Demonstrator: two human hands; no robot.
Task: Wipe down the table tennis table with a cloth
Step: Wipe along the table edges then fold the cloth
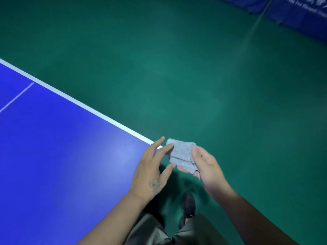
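The blue table tennis table [58, 142] fills the left half of the view, with a white edge line running to its near corner. Just off that corner my right hand [205, 167] grips a small folded grey cloth [180, 154], thumb on top. My left hand [152, 167] hovers over the table's corner with its fingers straight and spread, fingertips touching the cloth's left edge.
Green sports floor [194, 68] surrounds the table. Blue barrier panels [297, 15] stand at the far right. My dark shoe [188, 204] and grey trousers show below my hands, beside the table's near edge.
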